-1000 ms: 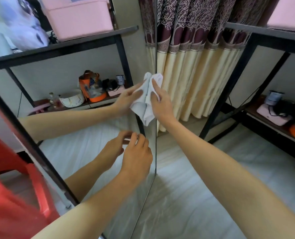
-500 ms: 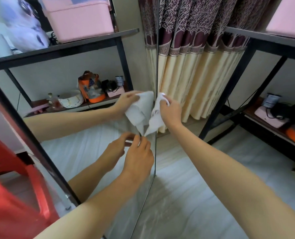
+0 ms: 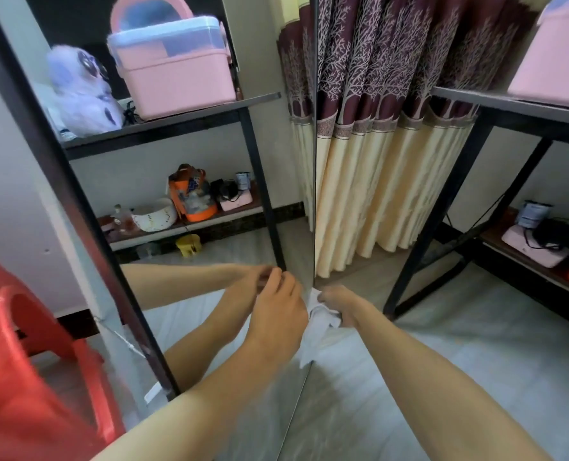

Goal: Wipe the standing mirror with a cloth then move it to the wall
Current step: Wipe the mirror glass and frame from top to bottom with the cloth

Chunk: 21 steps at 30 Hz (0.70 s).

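A red plastic stool (image 3: 27, 344) stands at the far left, beside the standing mirror (image 3: 210, 194). The left hand (image 3: 276, 314) grips the mirror's right edge, fingers curled round it. Just right, the right hand (image 3: 338, 302) clutches a bunched white cloth (image 3: 319, 322) against that edge, before the curtain (image 3: 376, 144).

Pale tiled floor (image 3: 442, 377) carries the standing mirror (image 3: 306, 227), seen edge-on. Black metal shelf unit (image 3: 449, 194) at right stands on the floor; its top board bears a pink box (image 3: 552, 58), its low board (image 3: 499, 237) a pink device (image 3: 532, 247) with black cords on top. Red plastic stool (image 3: 27, 361) at left.
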{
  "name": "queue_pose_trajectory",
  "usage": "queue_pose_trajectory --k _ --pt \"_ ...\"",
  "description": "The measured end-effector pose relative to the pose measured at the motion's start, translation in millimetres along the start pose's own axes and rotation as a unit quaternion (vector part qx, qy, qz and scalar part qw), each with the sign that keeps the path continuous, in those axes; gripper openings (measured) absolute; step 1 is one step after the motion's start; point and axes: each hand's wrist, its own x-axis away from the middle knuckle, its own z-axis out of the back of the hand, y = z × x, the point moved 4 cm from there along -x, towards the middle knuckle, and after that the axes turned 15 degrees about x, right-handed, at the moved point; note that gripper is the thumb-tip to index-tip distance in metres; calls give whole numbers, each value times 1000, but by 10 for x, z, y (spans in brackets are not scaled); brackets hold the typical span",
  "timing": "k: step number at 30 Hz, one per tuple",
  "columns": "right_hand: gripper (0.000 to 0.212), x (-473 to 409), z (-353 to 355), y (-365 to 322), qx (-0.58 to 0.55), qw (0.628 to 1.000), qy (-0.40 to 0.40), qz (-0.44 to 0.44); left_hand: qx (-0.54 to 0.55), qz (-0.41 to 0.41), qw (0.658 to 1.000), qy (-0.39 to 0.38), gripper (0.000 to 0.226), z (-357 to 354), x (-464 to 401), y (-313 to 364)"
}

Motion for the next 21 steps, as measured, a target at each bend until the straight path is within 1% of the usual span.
queue_pose_trajectory --k 2,3,6,7,9,11,14,16,18,20,21 --pt "19 43 15 24 -5 1000 28 3 -7 -5 1000 1 37 32 19 -5" --pt "20 84 71 -25 -7 999 44 22 -10 -6 1000 3 37 63 25 -4" --pt "44 354 302 -269 12 992 91 81 -1 -11 1000 15 36 176 24 -5" --pt "42 444 407 -341 21 988 114 100 1 -13 1000 17 37 239 30 -9" --pt "16 624 577 -506 17 979 149 142 2 -23 999 24 38 344 42 -6" --pt "14 803 730 -694 -15 963 190 189 1 -25 999 36 36 469 50 -29" --pt "21 1096 877 -1007 -55 931 238 271 -23 -30 998 42 37 622 60 -85" --pt "29 1352 963 -1268 -70 900 272 334 -35 -32 998 48 39 715 76 -120" --pt "31 1580 1065 -1534 -83 862 313 391 -42 -34 997 51 42 790 106 -152" --pt "34 1762 1155 -1779 -84 830 356 421 -45 -33 997 56 43 841 152 -179" --pt "36 1811 1181 -1891 -82 823 362 431 -44 -32 997 58 44 857 172 -198"
